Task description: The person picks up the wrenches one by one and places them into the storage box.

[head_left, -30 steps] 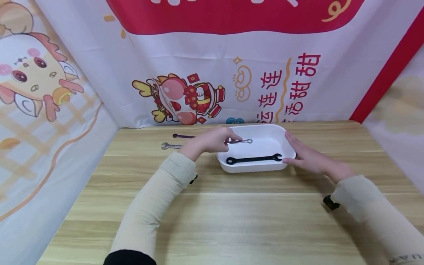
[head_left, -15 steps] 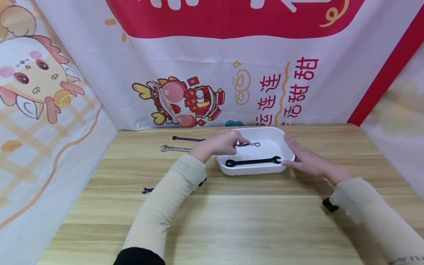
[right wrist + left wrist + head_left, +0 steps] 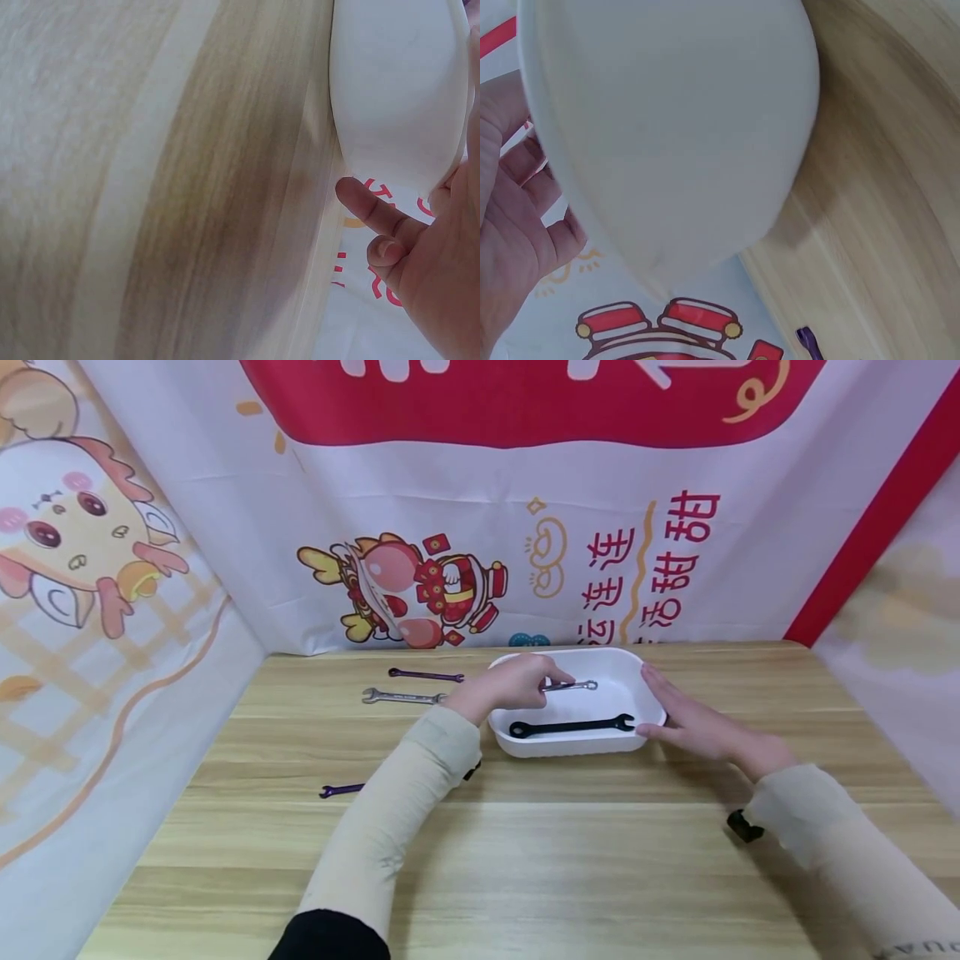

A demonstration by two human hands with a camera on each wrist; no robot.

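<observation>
My left hand (image 3: 521, 681) is over the left part of a white plastic tray (image 3: 577, 747), pinching a small silver wrench (image 3: 581, 685) whose ring end points right. Along the tray's front side lies a black combination wrench (image 3: 573, 727), open end to the right. My right hand (image 3: 693, 714) holds the tray's right end, thumb toward the front and fingers toward the back. In the left wrist view the tray wall (image 3: 682, 150) hides the wrench, with the left hand (image 3: 517, 195) beyond the rim. The right wrist view shows the right hand (image 3: 427, 255) at the tray's end.
Left of the tray, on the wooden table (image 3: 570, 860), lie a purple wrench (image 3: 426, 675) and a silver wrench (image 3: 403, 697). Nearer the front, another purple wrench (image 3: 341, 790) is partly hidden by the left sleeve. A printed cloth (image 3: 465, 485) hangs behind the table.
My left hand has moved right with the silver wrench, farther over the tray. The front purple wrench has come out from behind the sleeve. My right hand stays at the tray's end.
</observation>
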